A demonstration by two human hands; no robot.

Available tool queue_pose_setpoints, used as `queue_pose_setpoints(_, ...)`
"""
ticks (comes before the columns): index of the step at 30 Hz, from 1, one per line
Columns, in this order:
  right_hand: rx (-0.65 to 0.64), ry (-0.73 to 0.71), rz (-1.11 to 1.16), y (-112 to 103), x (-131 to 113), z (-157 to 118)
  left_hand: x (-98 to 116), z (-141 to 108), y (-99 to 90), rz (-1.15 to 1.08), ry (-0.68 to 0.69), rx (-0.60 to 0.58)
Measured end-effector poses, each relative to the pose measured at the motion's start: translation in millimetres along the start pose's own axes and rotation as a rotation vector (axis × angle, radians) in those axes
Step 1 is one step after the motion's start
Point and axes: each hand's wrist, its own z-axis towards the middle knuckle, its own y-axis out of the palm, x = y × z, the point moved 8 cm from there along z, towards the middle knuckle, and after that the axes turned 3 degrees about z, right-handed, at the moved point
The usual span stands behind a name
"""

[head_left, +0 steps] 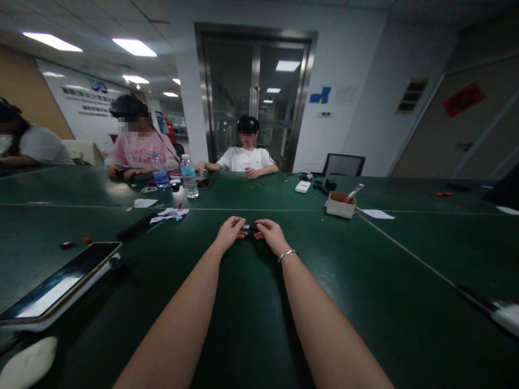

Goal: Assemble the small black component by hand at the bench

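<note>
Both my hands meet over the middle of the green table [243, 302], with the forearms stretched forward. A small black object with a shiny silver end [250, 227] spans the gap between my fingertips; it is too small to tell its kind. My left hand [232, 232] pinches the silver end between thumb and fingers. On the other side, my right hand [271, 233], with a silver bracelet [287, 255] at the wrist, pinches the black end. The fingertips hide part of the object.
At left lies a phone [60, 286] on a white block, near a white mouse-like object [30, 362]. Crumpled paper [168, 215] and water bottles [189, 177] stand further back. A small box [340, 205] sits at right, beside a cable [405, 246]. Several people sit around the table.
</note>
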Motion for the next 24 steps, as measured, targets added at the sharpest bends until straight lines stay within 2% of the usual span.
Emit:
queue_pose_setpoints(4, -0.01, 0.002, 0.012, 1.2, -0.9, -0.2, 0.7, 1.8, 1.1, 0.115, 0.065, -0.029)
queue_pose_setpoints(10, -0.011, 0.013, 0.014, 2.0, -0.7, 0.2, 2.1, 1.9, 0.1, 0.084, 0.151, -0.052)
queue_pose_setpoints(13, -0.017, 0.011, 0.01, 2.8, -0.2, 0.9, 2.4, 2.2, 0.2, -0.003, 0.117, -0.054)
queue_pose_setpoints(16, -0.017, 0.012, 0.003, 2.8, 0.5, 1.1, -2.6, 2.6, 0.8, -0.045, 0.018, -0.029)
queue_pose_setpoints(18, -0.019, 0.007, 0.002, 2.8, 0.4, 1.0, -4.7, 1.9, 2.7, 0.047, -0.011, -0.033)
queue_pose_setpoints(21, -0.022, -0.001, 0.005, 2.7, 0.1, 1.2, -2.8, 0.2, 7.2, 0.206, 0.038, -0.077)
queue_pose_setpoints(24, -0.012, -0.002, 0.009, 1.8, 0.8, 1.8, -2.1, -0.5, 8.2, 0.211, 0.064, -0.091)
